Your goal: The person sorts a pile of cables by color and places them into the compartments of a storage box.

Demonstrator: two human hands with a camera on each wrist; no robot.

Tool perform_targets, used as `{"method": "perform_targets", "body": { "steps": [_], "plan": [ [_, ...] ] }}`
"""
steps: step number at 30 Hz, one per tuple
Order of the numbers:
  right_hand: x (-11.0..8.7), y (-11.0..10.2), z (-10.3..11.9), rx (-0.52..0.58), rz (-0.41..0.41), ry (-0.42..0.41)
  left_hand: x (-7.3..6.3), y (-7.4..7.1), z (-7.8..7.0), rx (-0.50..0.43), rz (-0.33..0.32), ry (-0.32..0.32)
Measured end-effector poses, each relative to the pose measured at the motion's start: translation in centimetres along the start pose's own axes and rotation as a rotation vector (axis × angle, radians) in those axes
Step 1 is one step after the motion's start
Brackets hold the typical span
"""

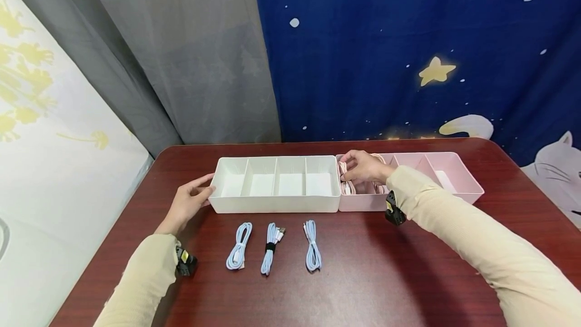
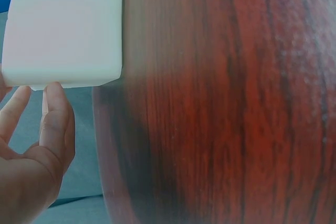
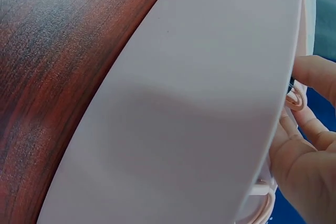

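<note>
In the head view, a white divided box [image 1: 277, 205] stands end to end with a pink divided box [image 1: 458, 197]. My left hand [image 1: 187, 205] touches the white box's left end, its fingers fairly straight; the left wrist view shows the fingertips [image 2: 54, 90] against that end wall. Over the pink box, my right hand [image 1: 366, 167] reaches into the leftmost compartment and pinches a coiled pink cable [image 1: 347, 187]. A loop of that pink cable [image 3: 297, 98] shows between thumb and fingers in the right wrist view. Another coiled pink cable [image 1: 378, 188] lies in the neighbouring compartment, partly covered by the hand.
Three bundled light-blue cables lie in front of the white box: a left one [image 1: 239, 246], a middle one [image 1: 270, 249] with a black strap, and a right one [image 1: 312, 246]. The boxes stand near the back edge of a dark red wooden table [image 1: 363, 286]. Curtains [image 1: 363, 64] hang behind.
</note>
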State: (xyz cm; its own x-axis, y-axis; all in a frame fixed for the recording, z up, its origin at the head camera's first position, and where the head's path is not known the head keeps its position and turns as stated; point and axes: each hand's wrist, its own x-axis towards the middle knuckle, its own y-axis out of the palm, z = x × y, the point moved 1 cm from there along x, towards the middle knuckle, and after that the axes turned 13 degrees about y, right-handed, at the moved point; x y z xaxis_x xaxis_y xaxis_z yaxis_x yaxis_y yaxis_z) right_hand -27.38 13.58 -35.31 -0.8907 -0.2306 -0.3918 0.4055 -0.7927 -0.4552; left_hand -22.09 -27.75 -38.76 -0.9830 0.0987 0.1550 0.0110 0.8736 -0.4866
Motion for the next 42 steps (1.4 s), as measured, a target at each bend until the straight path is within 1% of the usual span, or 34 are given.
{"method": "perform_targets", "body": {
  "steps": [3, 14, 21, 29, 36, 42],
  "plan": [
    [-0.04, 0.07, 0.04, -0.017, -0.007, 0.004, -0.02, 0.01, 0.02, 0.0, -0.001, 0.0],
    [0.0, 0.43, 0.04, -0.009, 0.006, -0.007, -0.05, 0.01, 0.07, -0.007, -0.002, 0.0],
    [-0.13, 0.46, -0.01, -0.055, -0.018, -0.023, -0.11, 0.01, 0.02, 0.002, -0.001, 0.002],
    [-0.31, 0.62, -0.01, -0.103, -0.032, -0.035, -0.08, 0.11, 0.01, -0.011, -0.003, 0.008],
    [-0.21, 0.67, -0.03, -0.087, -0.039, -0.036, -0.06, 0.11, 0.08, -0.012, -0.004, 0.009],
    [-0.26, 0.72, 0.07, -0.094, -0.043, -0.038, -0.2, 0.07, 0.04, -0.003, -0.006, 0.001]
  ]
}}
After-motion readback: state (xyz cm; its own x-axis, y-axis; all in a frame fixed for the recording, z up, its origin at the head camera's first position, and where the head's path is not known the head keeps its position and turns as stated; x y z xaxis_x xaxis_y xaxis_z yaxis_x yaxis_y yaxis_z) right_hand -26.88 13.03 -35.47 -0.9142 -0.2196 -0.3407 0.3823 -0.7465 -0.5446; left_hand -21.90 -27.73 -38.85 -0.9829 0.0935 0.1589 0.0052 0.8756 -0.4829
